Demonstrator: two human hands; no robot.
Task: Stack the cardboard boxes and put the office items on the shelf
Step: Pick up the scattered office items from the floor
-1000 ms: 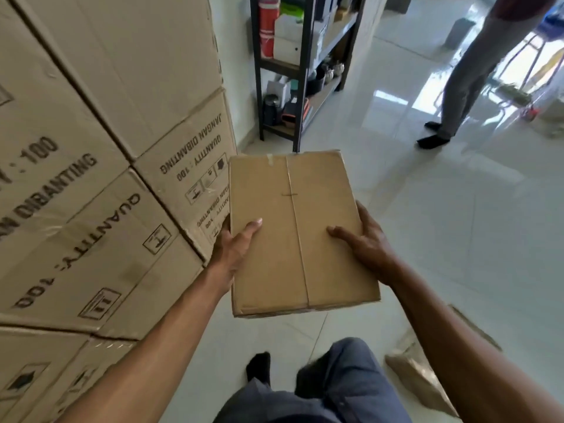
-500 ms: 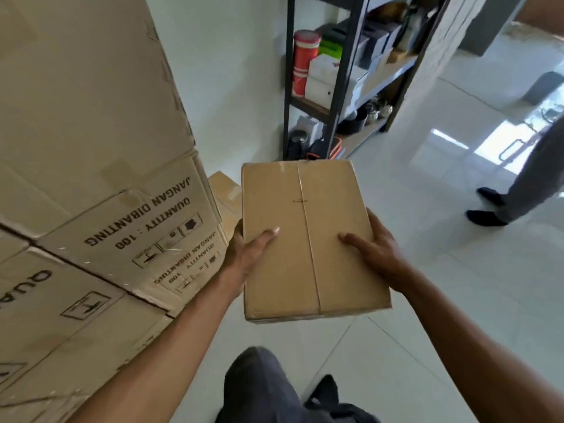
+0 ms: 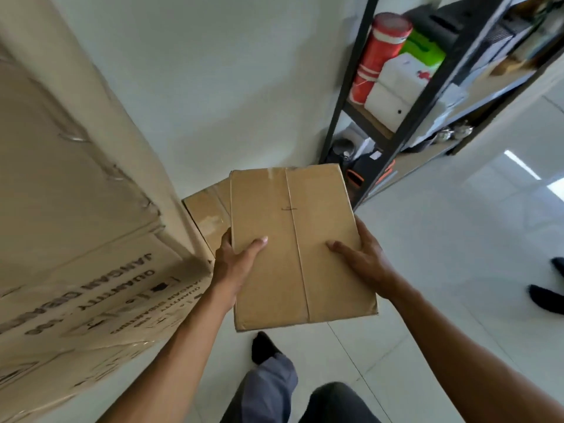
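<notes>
**Small box carried at waist height**

Gripped on both sides: left hand point(image 3: 235, 267) clamped on the left edge of the small cardboard box point(image 3: 293, 245), right hand point(image 3: 363, 261) on the right edge, thumbs on top. Held above another box point(image 3: 207, 212) on the floor, between the big carton stack point(image 3: 85, 239) and the black shelf point(image 3: 427, 87).

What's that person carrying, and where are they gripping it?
A flat cardboard box, held by its two long side edges: left hand on the left edge, right hand on the right, thumbs on top.

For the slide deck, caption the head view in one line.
Both hands, left and right, carry a taped cardboard box toward another box by the wall, near a black shelf.
</notes>
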